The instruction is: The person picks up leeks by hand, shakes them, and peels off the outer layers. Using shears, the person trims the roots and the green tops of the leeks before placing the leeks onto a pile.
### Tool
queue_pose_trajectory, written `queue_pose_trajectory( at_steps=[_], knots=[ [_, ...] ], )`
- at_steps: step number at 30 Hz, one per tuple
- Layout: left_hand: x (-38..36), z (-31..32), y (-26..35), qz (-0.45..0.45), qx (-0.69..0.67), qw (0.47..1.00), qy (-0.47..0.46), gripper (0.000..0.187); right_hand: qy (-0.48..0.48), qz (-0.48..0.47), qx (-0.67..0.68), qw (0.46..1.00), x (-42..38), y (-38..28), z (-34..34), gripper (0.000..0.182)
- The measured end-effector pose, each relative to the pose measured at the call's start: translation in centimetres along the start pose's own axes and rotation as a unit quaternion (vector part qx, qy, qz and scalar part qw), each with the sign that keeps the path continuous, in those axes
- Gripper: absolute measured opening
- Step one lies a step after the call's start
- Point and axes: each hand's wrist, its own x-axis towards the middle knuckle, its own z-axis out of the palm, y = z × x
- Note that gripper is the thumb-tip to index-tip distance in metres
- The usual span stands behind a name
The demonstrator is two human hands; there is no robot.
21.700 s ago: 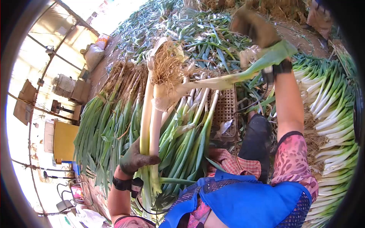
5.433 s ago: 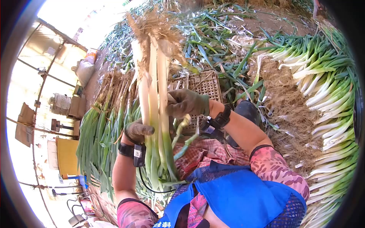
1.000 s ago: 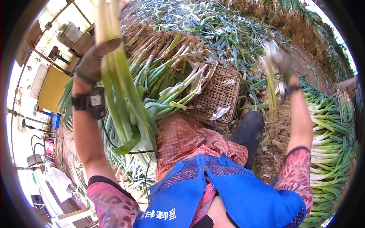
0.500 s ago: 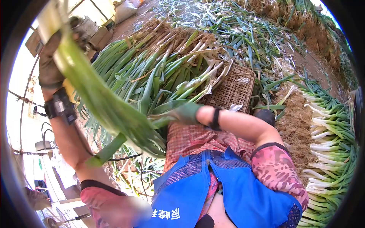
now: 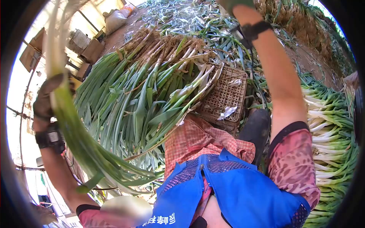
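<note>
My gloved left hand (image 5: 47, 97) is closed around long green onions (image 5: 72, 121) at the left. Their pale stalks point up and blur at the top edge, while the green leaves bend down across my front. My right hand (image 5: 238, 3), in a green glove, reaches to the top edge; its fingers are cut off by the frame. Below my left hand's level and to its right lies a pile of untrimmed green onions (image 5: 140, 91), roots toward the far side. Whether my right hand touches anything cannot be seen.
A brown plastic crate (image 5: 224, 89) stands beside the pile, near my dark boot (image 5: 256, 127). Cleaned green onions (image 5: 323, 140) lie in a row at the right. Loose leaf scraps (image 5: 201, 19) cover the ground behind. Cardboard boxes (image 5: 92, 50) and a sack (image 5: 116, 21) stand at the back left.
My right hand has left the onion leaves near my lap and swung up to the top edge. My left hand has lowered a little, still gripping the green onions.
</note>
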Motion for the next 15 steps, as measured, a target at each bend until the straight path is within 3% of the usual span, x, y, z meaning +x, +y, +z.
queue_pose_trajectory(
  at_steps=[2,3,4,5,6,7,8,9,10,11,12,15],
  knots=[
    [2.6,4.3,-1.8,-0.07,0.007,0.996,-0.057,0.041,0.15,-0.032,-0.192,0.969,2.6,-2.7,-6.7,0.072],
    [3.6,7.0,-2.4,-0.101,0.018,0.991,-0.09,0.04,0.313,-0.161,-0.355,0.866,3.1,-3.1,-5.8,0.059],
    [4.7,9.5,-3.5,-0.105,0.029,0.986,-0.129,0.037,0.268,-0.199,-0.042,0.942,2.1,-5.2,-4.1,0.042],
    [6.1,11.5,-5.5,-0.136,0.043,0.981,-0.132,0.036,0.228,-0.231,0.282,0.903,1.2,-7.3,-2.5,0.029],
    [7.1,13.8,-7.0,-0.142,0.051,0.967,-0.203,0.032,0.279,-0.259,-0.169,0.909,-3.0,-8.9,-4.7,0.04],
    [8.0,16.0,-8.4,-0.144,0.059,0.949,-0.274,0.027,0.28,-0.342,-0.1,0.892,-4.3,-10.0,-2.4,0.049],
    [8.8,18.2,-10.4,-0.106,0.086,0.934,-0.331,0.03,0.234,-0.343,-0.009,0.91,-5.8,-11.4,-1.1,0.051],
    [9.4,20.2,-13.1,-0.014,0.126,0.914,-0.386,0.033,0.207,-0.35,-0.014,0.913,-8.2,-11.3,-0.7,0.044],
    [10.0,22.3,-15.2,0.086,0.168,0.889,-0.417,0.037,0.016,-0.311,0.139,0.94,-9.3,-12.9,1.5,0.033],
    [9.9,24.3,-15.8,0.129,0.186,0.875,-0.429,0.041,-0.128,-0.263,0.17,0.941,-10.8,-12.2,0.5,0.023],
    [9.2,26.2,-14.9,0.149,0.208,0.864,-0.434,0.044,-0.036,-0.26,0.211,0.942,-12.9,-11.1,3.7,0.021],
    [10.4,29.5,-14.6,0.191,0.259,0.819,-0.474,0.045,-0.035,-0.319,0.172,0.931,-14.4,-6.9,2.9,0.021]
  ],
)
